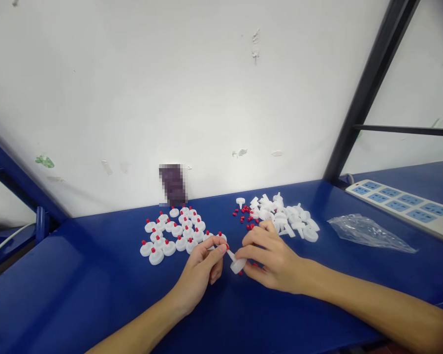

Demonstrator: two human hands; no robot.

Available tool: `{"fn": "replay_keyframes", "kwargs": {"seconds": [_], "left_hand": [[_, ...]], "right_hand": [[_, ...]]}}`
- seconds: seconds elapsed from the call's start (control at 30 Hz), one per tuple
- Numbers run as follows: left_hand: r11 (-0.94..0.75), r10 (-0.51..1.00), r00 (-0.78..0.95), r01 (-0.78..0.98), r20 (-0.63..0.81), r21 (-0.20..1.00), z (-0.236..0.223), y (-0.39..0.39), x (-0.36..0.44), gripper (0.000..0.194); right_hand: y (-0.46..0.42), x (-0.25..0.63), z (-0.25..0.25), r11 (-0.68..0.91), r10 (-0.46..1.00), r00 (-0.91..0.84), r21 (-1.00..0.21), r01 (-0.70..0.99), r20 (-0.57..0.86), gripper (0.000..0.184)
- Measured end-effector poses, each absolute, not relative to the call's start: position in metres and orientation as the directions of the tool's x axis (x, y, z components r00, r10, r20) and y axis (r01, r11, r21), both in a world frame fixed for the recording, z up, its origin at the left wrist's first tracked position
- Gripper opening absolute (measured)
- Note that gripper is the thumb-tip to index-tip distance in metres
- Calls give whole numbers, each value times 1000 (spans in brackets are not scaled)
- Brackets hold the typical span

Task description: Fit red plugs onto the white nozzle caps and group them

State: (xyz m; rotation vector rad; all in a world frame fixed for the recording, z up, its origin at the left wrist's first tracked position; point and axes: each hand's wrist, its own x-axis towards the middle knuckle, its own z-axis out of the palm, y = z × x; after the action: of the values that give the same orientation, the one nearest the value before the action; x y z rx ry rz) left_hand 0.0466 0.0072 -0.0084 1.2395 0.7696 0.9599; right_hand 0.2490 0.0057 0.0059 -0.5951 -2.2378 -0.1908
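Note:
Between my hands is a white plastic nozzle cap [237, 265], tilted, its thin spout pointing up and left. My right hand [275, 255] is closed on its round base. With thumb and forefinger, my left hand [205, 265] pinches a small red tip cap [227, 247] at the spout's end; whether it is fully seated I cannot tell. Left of my hands stand several white nozzle caps with red tips [167, 247]. Beyond my right hand lies a heap of white nozzle caps without red tips [280, 215], with loose red tip caps [246, 209] at its left side.
A crumpled clear plastic bag [369, 233] lies on the blue table [96, 285] at the right. Behind it is a long power strip [402, 201]. A dark pixelated object [173, 184] leans on the white wall. A black metal post [365, 93] rises at the back right.

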Motion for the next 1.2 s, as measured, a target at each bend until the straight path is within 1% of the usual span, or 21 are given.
{"fn": "replay_keyframes", "kwargs": {"seconds": [0.1, 0.23, 0.37, 0.43, 0.53, 0.63, 0.7, 0.83, 0.93, 1.0, 1.1, 1.2], "left_hand": [[47, 901, 432, -167, 30, 985, -9, 6, 46, 30], [1, 895, 440, -157, 69, 988, -11, 6, 45, 30], [-36, 903, 417, -173, 106, 984, -10, 6, 44, 34], [-21, 899, 426, -176, 95, 984, -8, 6, 43, 36], [72, 863, 505, -169, 24, 983, -7, 6, 42, 41], [154, 803, 595, -150, -35, 977, -8, 7, 41, 49], [151, 782, 622, -139, -32, 979, -10, 7, 40, 51], [63, 775, 632, -53, -15, 997, -8, 2, 40, 45], [-16, 787, 617, 47, -17, 999, -6, -2, 41, 39], [-55, 791, 612, 99, -17, 994, -6, -5, 42, 37], [-95, 780, 626, 127, -5, 987, -6, -6, 44, 35], [-123, 787, 617, 128, 19, 984, -6, -5, 44, 35]], "right_hand": [[5, 248, 2, 871, 326, -546, -22, 490, 772, 12], [6, 247, -1, 899, 300, -522, -54, 434, 798, 15], [7, 246, -2, 923, 270, -512, -68, 379, 816, 24], [7, 246, -2, 934, 250, -500, -70, 351, 829, 27], [7, 247, -2, 938, 240, -467, -79, 337, 851, 29], [6, 250, 1, 932, 311, -494, -158, 327, 812, 36], [5, 252, 4, 927, 356, -533, -219, 304, 768, 37], [4, 254, 7, 902, 426, -550, -289, 321, 719, 24], [2, 253, 9, 837, 546, -554, -408, 364, 628, 30], [1, 252, 9, 808, 587, -572, -465, 363, 573, 28], [1, 251, 10, 827, 555, -599, -459, 324, 577, 24], [1, 252, 9, 834, 544, -603, -454, 314, 583, 34]]}}
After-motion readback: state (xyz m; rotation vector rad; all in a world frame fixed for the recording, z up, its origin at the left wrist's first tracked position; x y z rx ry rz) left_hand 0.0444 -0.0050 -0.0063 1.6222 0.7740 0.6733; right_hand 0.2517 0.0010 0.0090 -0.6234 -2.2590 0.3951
